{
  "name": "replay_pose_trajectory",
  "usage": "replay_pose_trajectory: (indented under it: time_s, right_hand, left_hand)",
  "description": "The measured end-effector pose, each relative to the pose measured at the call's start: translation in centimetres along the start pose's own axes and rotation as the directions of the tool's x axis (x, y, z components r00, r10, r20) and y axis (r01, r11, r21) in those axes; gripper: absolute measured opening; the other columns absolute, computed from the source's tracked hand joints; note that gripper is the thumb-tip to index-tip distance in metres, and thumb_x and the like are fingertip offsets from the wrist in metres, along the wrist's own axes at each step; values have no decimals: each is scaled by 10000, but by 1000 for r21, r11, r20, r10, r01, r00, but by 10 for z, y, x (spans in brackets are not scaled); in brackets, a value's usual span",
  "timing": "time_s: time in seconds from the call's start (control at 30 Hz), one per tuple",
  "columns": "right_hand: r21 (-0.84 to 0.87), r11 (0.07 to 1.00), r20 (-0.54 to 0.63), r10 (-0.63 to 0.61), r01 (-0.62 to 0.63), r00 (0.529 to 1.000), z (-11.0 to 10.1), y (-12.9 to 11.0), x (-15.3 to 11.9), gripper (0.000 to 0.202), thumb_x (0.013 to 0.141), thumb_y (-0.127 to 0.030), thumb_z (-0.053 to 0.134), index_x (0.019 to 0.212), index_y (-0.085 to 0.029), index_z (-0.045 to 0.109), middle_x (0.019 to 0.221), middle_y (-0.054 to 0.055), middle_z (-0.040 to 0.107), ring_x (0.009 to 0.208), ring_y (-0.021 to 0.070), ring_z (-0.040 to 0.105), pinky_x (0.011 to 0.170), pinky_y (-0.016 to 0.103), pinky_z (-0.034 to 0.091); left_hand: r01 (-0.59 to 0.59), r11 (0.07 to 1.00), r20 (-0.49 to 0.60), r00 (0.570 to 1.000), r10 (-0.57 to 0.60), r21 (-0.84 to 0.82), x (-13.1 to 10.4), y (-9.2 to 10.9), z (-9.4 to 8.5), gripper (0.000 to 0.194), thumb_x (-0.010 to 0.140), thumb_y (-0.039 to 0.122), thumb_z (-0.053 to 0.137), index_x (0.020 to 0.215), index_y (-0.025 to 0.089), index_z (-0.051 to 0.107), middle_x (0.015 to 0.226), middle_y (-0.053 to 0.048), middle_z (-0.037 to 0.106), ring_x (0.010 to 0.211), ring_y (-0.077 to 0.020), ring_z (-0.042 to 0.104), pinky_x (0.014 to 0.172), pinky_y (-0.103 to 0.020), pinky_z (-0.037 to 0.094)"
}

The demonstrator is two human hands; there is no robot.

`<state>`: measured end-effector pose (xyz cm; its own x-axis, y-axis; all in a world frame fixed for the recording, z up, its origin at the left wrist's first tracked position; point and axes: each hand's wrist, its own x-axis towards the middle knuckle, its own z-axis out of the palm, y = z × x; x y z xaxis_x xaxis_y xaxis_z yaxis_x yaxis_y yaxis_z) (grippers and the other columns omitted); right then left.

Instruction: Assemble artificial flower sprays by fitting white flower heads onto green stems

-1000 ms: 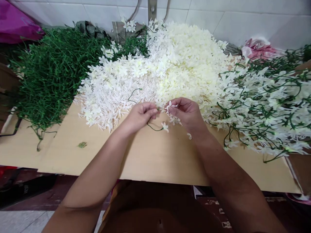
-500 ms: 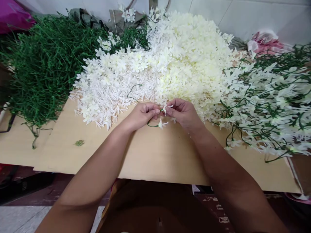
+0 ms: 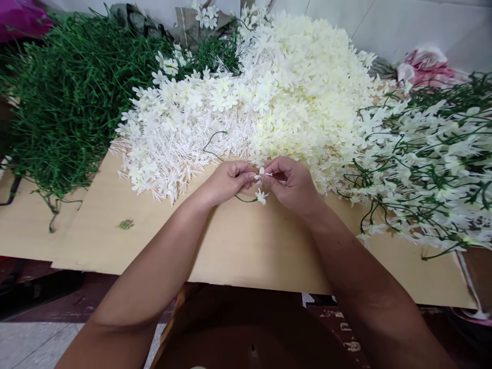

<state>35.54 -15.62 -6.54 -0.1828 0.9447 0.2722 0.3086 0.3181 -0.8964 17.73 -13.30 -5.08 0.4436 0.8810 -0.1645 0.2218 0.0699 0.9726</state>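
Left hand [image 3: 230, 182] pinches a green stem [image 3: 246, 200] between thumb and fingers, above the tan board [image 3: 246, 246]. Right hand [image 3: 292, 182], thumb and fingertips closed, grips a white flower [image 3: 262, 173] between the hands; its join to the stem is hidden, so seating cannot be judged. Second flower [image 3: 262, 197] sits just below, on a stem end. Blossom pile [image 3: 303, 92] lies beyond.

Tan board [image 3: 246, 251] across mid-frame bears a green stem heap [image 3: 77, 102] at upper left, white-and-cream blossom pile [image 3: 265, 97] at upper centre, stemmed flowers [image 3: 426, 164] at right (plus a green scrap [image 3: 125, 224], left).
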Motion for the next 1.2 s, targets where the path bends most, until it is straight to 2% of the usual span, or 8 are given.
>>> replay_pose_trajectory:
  time_s: [0.1,0.3,0.6,0.8,1.03,1.2]
  right_hand:
    - [44,999,-21,11,-10,1000,6,3,-1,140,784,-296,694,727,-210,600,793,37,657,736,168,612,659,320,509]
    - [187,982,-96,7,11,995,16,10,-1,195,745,-313,749,692,-219,587,843,40,652,930,211,665,846,382,539]
    - [292,944,-34,169,-152,985,12,3,0,337,684,-486,814,709,-212,620,825,28,683,770,155,643,710,303,547]
    - [333,926,-21,198,-180,980,14,3,-1,375,653,-516,828,675,-209,613,790,22,670,729,148,638,684,307,558]
    - [391,887,20,260,-247,965,17,5,0,436,615,-576,829,703,-212,605,830,27,671,717,145,637,655,310,564]
    - [414,872,16,280,-261,960,20,8,0,431,581,-525,867,696,-203,603,787,7,654,642,113,595,627,290,546]
  left_hand:
    - [20,1000,-6,1000,-20,-16,-1,2,0,156,754,213,614,618,152,569,497,48,487,473,-62,388,500,-210,310]
    - [25,1000,26,999,-25,-11,2,2,-4,184,762,166,577,582,147,544,493,44,487,469,-56,391,493,-207,296]
    - [61,998,90,994,-60,-6,5,5,-6,189,771,179,582,589,140,549,497,47,492,469,-53,401,504,-203,307]
    - [101,995,95,990,-102,16,5,9,-4,186,746,122,566,562,141,547,482,60,477,459,-45,376,515,-199,309]
    - [81,997,108,991,-80,-7,6,9,-5,202,735,97,550,539,142,541,465,61,485,446,-36,377,488,-184,302]
    - [102,995,118,988,-103,16,6,9,-4,233,740,88,560,518,144,515,463,60,473,438,-34,350,488,-190,294]
